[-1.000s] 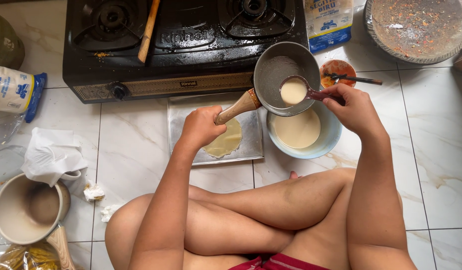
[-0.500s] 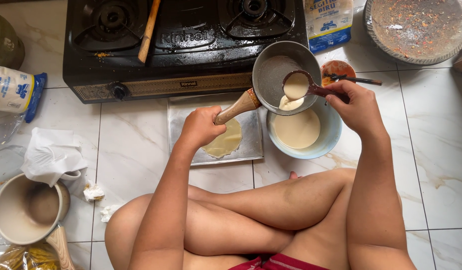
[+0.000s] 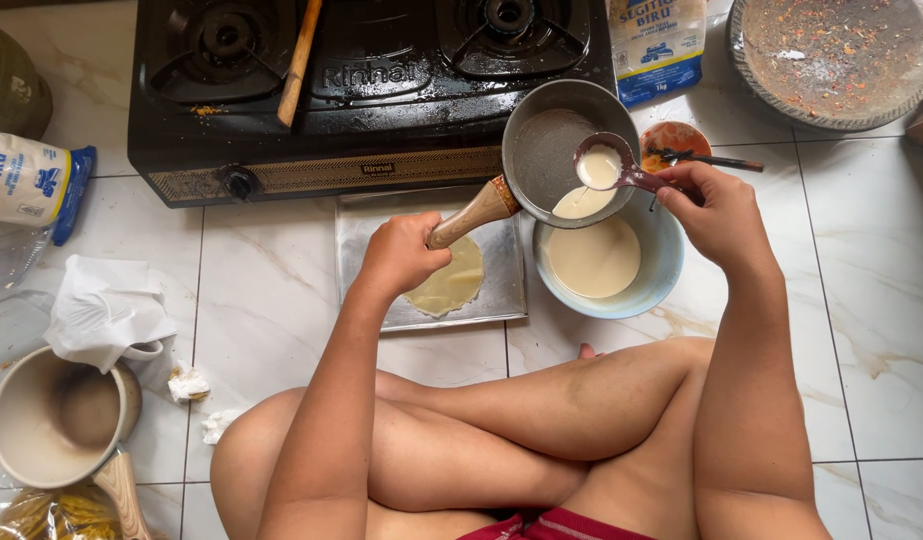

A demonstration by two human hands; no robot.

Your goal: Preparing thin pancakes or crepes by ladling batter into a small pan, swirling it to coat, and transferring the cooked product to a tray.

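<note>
Left hand (image 3: 402, 255): clamped round the wooden handle (image 3: 474, 212) of a small grey pan (image 3: 554, 150), holding it tilted just above the near edge of the black gas stove (image 3: 372, 90); fingers wrapped under the handle, hidden from view

Right hand (image 3: 720, 212): fingers closed on the stem of a dark ladle (image 3: 604, 165), whose cup sits inside the pan, part full of pale batter; a pool of batter lies at the pan's near rim

Pale blue bowl (image 3: 650, 280): on the tiled floor (image 3: 252, 300), just near of the pan, holding batter; its far rim covered by the pan

Metal tray (image 3: 502, 290): on the floor left of the bowl, carrying one thin yellowish crepe (image 3: 450, 288), partly hidden under the left hand

Small orange dish (image 3: 674, 140) with a spoon: far of the right hand, contents hard to make out

Round stone plate (image 3: 832, 55): far right, cut off by the frame; flour bag (image 3: 654, 40) beside it, top cut off

Far left: second flour bag (image 3: 32, 175), crumpled white cloth (image 3: 107, 305), cream pot (image 3: 52, 420) cut off at the edge

Change from half a second earlier: ladle tipped further, more batter lying in the pan; both hands in much the same place
</note>
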